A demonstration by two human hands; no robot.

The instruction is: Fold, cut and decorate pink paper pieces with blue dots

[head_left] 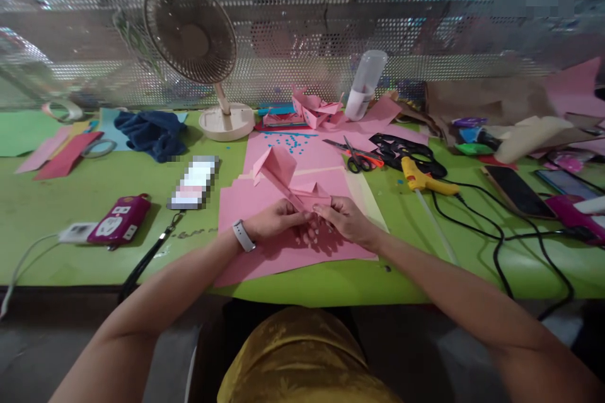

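Head view: the left hand point(274, 221) pinched the near end of a folded paper point(283, 173), and the right hand point(348, 221) pinched it alongside, over pink sheets point(265, 258) on the desk point(94, 182). Scissors point(358, 159) and a glue gun point(422, 179) lay just beyond.

Both forearms reach forward, left hand point(276, 220) and right hand point(347, 220) meeting, fingers pinched.

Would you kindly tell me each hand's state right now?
Left hand: closed on the folded pink paper.
Right hand: closed on the same paper.
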